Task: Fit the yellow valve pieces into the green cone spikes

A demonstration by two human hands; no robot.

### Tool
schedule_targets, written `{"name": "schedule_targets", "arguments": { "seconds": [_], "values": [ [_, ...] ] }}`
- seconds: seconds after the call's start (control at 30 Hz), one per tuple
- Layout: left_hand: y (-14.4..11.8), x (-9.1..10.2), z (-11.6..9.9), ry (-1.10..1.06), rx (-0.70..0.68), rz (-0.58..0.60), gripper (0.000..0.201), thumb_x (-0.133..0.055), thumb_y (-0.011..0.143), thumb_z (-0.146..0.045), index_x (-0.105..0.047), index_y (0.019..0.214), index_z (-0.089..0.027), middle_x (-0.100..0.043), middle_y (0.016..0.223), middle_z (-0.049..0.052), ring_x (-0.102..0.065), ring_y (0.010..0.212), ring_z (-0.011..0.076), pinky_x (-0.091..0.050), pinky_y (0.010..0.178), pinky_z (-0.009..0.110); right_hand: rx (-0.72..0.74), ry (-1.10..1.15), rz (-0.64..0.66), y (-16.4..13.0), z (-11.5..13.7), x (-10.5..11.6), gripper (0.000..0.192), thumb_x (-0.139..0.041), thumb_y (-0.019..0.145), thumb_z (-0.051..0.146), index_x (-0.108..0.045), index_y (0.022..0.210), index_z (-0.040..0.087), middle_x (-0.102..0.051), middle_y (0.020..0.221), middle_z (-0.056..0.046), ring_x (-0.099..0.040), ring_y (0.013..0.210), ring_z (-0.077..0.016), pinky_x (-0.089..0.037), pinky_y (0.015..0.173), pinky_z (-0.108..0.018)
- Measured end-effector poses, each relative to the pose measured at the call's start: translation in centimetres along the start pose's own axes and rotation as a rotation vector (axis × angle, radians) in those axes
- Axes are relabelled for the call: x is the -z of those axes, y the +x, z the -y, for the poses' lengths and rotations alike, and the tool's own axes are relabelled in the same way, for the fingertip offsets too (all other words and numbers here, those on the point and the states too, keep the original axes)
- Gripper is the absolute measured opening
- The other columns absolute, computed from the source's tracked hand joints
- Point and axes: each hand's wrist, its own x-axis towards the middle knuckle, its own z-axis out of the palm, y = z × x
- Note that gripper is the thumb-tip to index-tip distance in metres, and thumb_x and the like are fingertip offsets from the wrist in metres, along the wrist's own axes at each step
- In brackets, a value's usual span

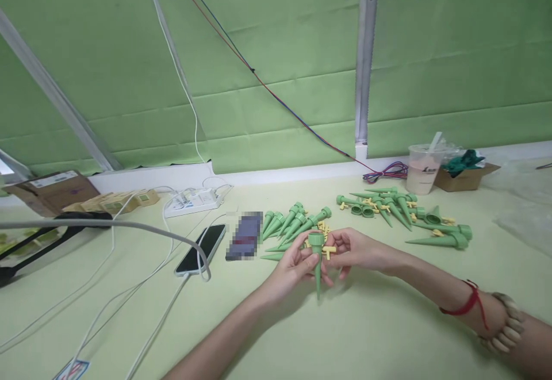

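Note:
My left hand (pixel 291 268) is closed around a green plastic watering spike (pixel 317 243), held upright with its point down above the table. A small yellow T-shaped valve (pixel 329 251) sticks out from the spike's side. The curled fingers of my right hand (pixel 351 249) are at this valve, thumb and forefinger on its outer end. Just behind my hands lies a group of green spikes (pixel 294 225) with yellow valves beside them, partly hidden by my left hand. Farther right is a looser pile of spikes (pixel 399 207) and yellow valves.
A phone (pixel 201 250) and a partly pixelated dark phone-shaped object (pixel 245 236) lie left of my hands. White cables run from a power strip (pixel 194 200) across the left side. At the back right stand a drink cup (pixel 422 170) and a small cardboard box (pixel 463 179).

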Motion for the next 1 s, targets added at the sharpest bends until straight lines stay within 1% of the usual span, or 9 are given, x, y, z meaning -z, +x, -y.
{"name": "schedule_targets", "arguments": {
  "seconds": [0.17,0.27,0.37,0.47,0.6,0.7,0.83,0.93,1.0],
  "values": [
    [-0.2,0.4,-0.9,0.075,-0.023,-0.015,0.052,-0.054,0.083,-0.034,-0.033,0.13,-0.025,-0.06,0.081,0.003,-0.064,0.074,0.0168,-0.046,0.068,0.027,0.009,0.074,0.029,-0.3,0.3,-0.2,0.035,-0.069,0.069,0.037,-0.048,0.088,0.016,-0.062,0.082,-0.003,-0.061,0.081,-0.0144,-0.05,0.052,-0.02],
    [-0.2,0.3,-1.0,0.101,-0.027,0.003,0.05,-0.055,0.082,-0.033,-0.035,0.127,-0.024,-0.059,0.08,0.002,-0.064,0.074,0.0172,-0.049,0.07,0.03,0.038,0.084,0.015,-0.3,0.1,-0.2,0.033,-0.066,0.072,0.04,-0.045,0.085,0.017,-0.062,0.084,-0.003,-0.061,0.083,-0.0156,-0.05,0.051,-0.02],
    [-0.3,-0.1,-0.7,0.122,-0.013,-0.006,0.047,-0.055,0.083,-0.033,-0.037,0.125,-0.025,-0.058,0.079,0.002,-0.064,0.069,0.0161,-0.048,0.064,0.027,0.029,0.036,0.002,-0.1,-0.7,-0.3,0.037,-0.069,0.069,0.04,-0.041,0.081,0.018,-0.064,0.081,-0.004,-0.062,0.079,-0.0169,-0.049,0.048,-0.02],
    [-0.4,-0.7,-0.4,0.119,0.017,-0.033,0.047,-0.053,0.083,-0.035,-0.035,0.126,-0.026,-0.058,0.078,0.001,-0.064,0.065,0.0156,-0.047,0.056,0.023,0.028,-0.111,-0.171,0.3,-1.4,-0.6,0.037,-0.071,0.064,0.039,-0.044,0.075,0.018,-0.063,0.068,-0.002,-0.059,0.067,-0.0152,-0.046,0.04,-0.019],
    [-0.4,-0.8,-0.4,0.09,0.047,-0.065,0.048,-0.052,0.083,-0.039,-0.035,0.126,-0.027,-0.06,0.079,0.003,-0.065,0.062,0.0168,-0.046,0.051,0.022,0.078,-0.292,-0.371,0.7,-1.6,-1.0,0.026,-0.066,0.069,0.037,-0.047,0.069,0.019,-0.057,0.058,0.0,-0.054,0.056,-0.0137,-0.04,0.033,-0.019],
    [-0.2,-0.5,-0.4,0.046,0.067,-0.054,0.049,-0.053,0.082,-0.04,-0.035,0.126,-0.028,-0.06,0.079,0.003,-0.066,0.061,0.0181,-0.047,0.047,0.022,0.16,-0.447,-0.436,0.6,-1.7,-1.1,0.017,-0.061,0.072,0.031,-0.05,0.066,0.019,-0.057,0.059,0.001,-0.052,0.054,-0.0121,-0.039,0.04,-0.02],
    [0.0,-0.1,-0.2,-0.011,0.111,-0.023,0.047,-0.054,0.082,-0.039,-0.038,0.124,-0.026,-0.06,0.078,0.002,-0.066,0.06,0.0186,-0.048,0.046,0.023,0.286,-0.788,-0.566,0.3,-2.0,-1.0,0.01,-0.056,0.074,0.021,-0.052,0.066,0.019,-0.059,0.068,0.001,-0.053,0.059,-0.0108,-0.038,0.054,-0.023],
    [0.0,-0.2,0.0,-0.027,0.109,-0.001,0.047,-0.053,0.083,-0.037,-0.037,0.125,-0.024,-0.06,0.077,0.002,-0.066,0.059,0.0179,-0.049,0.05,0.023,0.202,-0.713,-0.507,0.1,-1.7,-0.6,0.012,-0.059,0.074,0.026,-0.052,0.068,0.018,-0.06,0.073,0.0,-0.055,0.059,-0.0105,-0.038,0.053,-0.022],
    [0.0,-0.2,0.0,-0.025,0.085,0.003,0.049,-0.052,0.084,-0.036,-0.035,0.128,-0.025,-0.06,0.077,0.002,-0.066,0.06,0.0174,-0.049,0.053,0.024,0.063,-0.479,-0.318,0.0,-1.3,-0.1,0.02,-0.062,0.072,0.036,-0.054,0.074,0.017,-0.061,0.078,-0.001,-0.056,0.058,-0.0108,-0.039,0.049,-0.021]
  ]
}}
